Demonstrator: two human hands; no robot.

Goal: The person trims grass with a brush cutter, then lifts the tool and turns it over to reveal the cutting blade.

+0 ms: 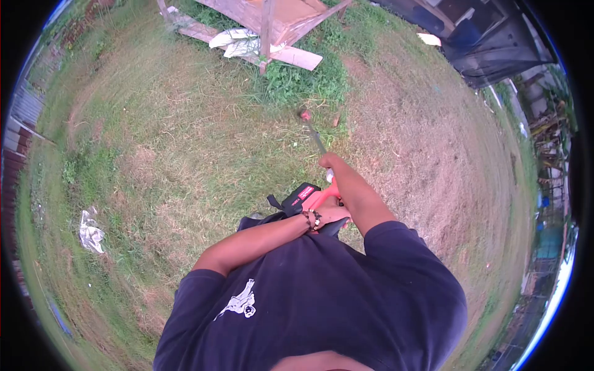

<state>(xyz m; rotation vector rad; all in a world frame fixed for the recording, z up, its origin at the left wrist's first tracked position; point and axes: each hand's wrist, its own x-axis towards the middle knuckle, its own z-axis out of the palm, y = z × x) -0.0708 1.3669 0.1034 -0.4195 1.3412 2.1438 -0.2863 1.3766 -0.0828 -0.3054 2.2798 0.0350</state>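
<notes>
A cordless grass trimmer (317,141) slants forward from my waist, its thin dark shaft ending in a small red head (304,115) low over the grass. My left hand (333,214), with a beaded bracelet at the wrist, is closed around the red rear handle (318,198). Beside that handle sits a black battery (300,198) with a red label. Farther forward, my right hand (328,160) is closed on the shaft; its fingers are partly hidden by the hand itself.
A wooden frame (266,31) with boards and white scraps stands ahead, leafy weeds (309,77) around its foot. A crumpled silvery sheet (91,232) lies on the left. Dark netting (495,49) hangs at the upper right. Short, partly dry grass (427,154) covers the ground.
</notes>
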